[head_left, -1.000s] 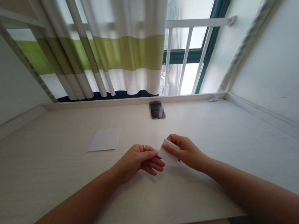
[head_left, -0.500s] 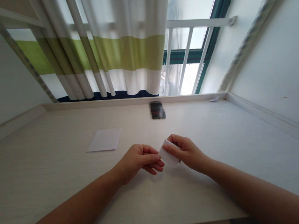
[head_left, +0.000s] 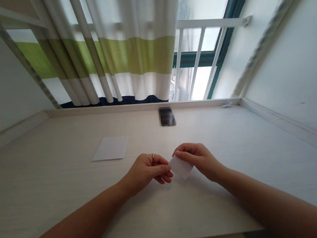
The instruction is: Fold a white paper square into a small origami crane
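Both my hands meet over the middle of a pale wooden desk [head_left: 57, 203]. Between them is a small folded white paper [head_left: 181, 167]. My left hand [head_left: 148, 170], with a gold ring on one finger, pinches the paper's left corner. My right hand [head_left: 198, 158] grips the paper's upper right side, fingers curled over it. The paper hangs just above the desk surface, tilted with one corner pointing down.
A flat white sheet of paper [head_left: 110, 148] lies on the desk to the left. A small dark blurred object [head_left: 166, 117] stands near the back edge. A tiny white folded shape [head_left: 226, 105] sits at the far right corner. Striped curtains [head_left: 124, 55] and window bars are behind.
The small paper has turned between my fingers, so more of its flat face shows and its corner now points down. Both hands stayed in about the same place.
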A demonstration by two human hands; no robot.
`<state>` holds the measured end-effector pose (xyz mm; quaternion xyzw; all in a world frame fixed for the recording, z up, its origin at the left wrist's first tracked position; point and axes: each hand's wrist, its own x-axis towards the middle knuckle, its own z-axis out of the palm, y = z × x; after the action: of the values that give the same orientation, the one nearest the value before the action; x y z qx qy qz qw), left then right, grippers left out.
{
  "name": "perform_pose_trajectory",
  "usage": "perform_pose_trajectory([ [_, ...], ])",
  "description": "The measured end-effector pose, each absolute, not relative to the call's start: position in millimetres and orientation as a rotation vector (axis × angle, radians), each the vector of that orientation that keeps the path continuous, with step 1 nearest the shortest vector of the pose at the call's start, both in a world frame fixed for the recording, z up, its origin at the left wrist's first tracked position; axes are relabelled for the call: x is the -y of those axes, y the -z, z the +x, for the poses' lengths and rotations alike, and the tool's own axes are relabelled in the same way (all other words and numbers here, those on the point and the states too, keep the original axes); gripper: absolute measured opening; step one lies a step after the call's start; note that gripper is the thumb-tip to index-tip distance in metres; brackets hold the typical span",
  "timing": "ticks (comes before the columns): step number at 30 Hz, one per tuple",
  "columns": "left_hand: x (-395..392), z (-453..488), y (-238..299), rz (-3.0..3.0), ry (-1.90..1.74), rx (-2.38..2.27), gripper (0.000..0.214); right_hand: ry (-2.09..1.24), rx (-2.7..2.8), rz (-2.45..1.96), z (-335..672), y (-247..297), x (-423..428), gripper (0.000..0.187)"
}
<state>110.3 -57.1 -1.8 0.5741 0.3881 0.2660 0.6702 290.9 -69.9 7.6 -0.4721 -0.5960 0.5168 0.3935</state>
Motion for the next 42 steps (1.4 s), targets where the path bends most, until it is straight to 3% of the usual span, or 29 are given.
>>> perform_pose_trajectory([
  [11, 58.1, 110.6, -3.3, 1.285, -0.589, -0.855, 0.015, -1.386, 1.301, -1.171, 289.7, -9.4, 71.7, 0.018],
  [28, 63.1, 114.3, 2.4, 1.378, -0.7, -0.912, 0.02, -1.143, 1.523, -1.17, 290.2, -4.8, 69.6, 0.022],
  [42, 63.9, 114.2, 2.4, 1.348, -0.746, -0.909, 0.018, -1.159, 1.557, -1.098, 291.5, -6.7, 71.8, 0.021],
])
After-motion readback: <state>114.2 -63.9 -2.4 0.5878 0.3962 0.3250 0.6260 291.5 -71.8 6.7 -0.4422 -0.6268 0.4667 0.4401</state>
